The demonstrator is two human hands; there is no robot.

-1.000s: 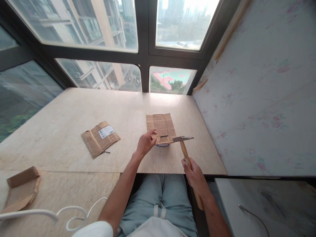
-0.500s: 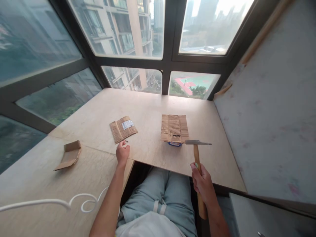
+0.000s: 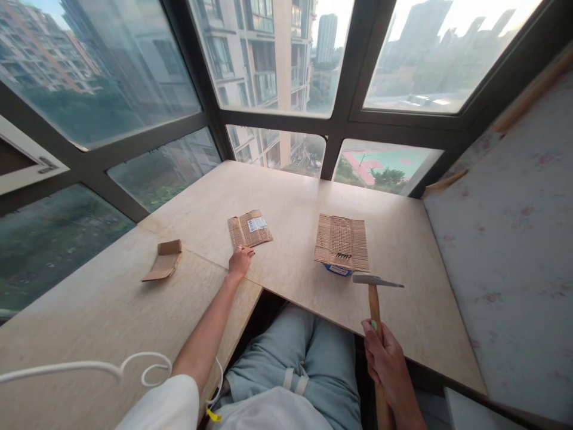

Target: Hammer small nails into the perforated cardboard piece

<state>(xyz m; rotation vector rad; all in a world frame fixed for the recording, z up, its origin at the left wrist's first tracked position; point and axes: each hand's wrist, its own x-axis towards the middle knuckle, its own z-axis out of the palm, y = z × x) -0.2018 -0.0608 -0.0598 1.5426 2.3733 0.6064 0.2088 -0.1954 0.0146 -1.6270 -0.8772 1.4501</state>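
My left hand [image 3: 240,261] is at the near edge of a flat piece of corrugated cardboard [image 3: 244,230] with a white label. Its fingers are closed, and a small dark nail [image 3: 252,253] seems to poke out at their tips. Wrapped round the wooden handle of a hammer [image 3: 375,304], my right hand [image 3: 384,352] holds it upright above the table's front edge, metal head on top. Just left of the hammer head lies a larger ridged cardboard sheet [image 3: 341,233], with a short row of dark nails [image 3: 344,255] stuck in it. Under the sheet shows a blue object [image 3: 338,270].
A folded cardboard piece [image 3: 165,266] stands on the left of the pale wooden table [image 3: 286,269]. A white cable [image 3: 80,366] curls over the lower left. Windows rise behind, and a papered wall [image 3: 514,251] borders the right. My legs are below the table edge.
The view has swung left, so the table things appear further right. My left arm reaches further out, its hand now over the labelled cardboard's near edge. The hammer stays in my right hand.
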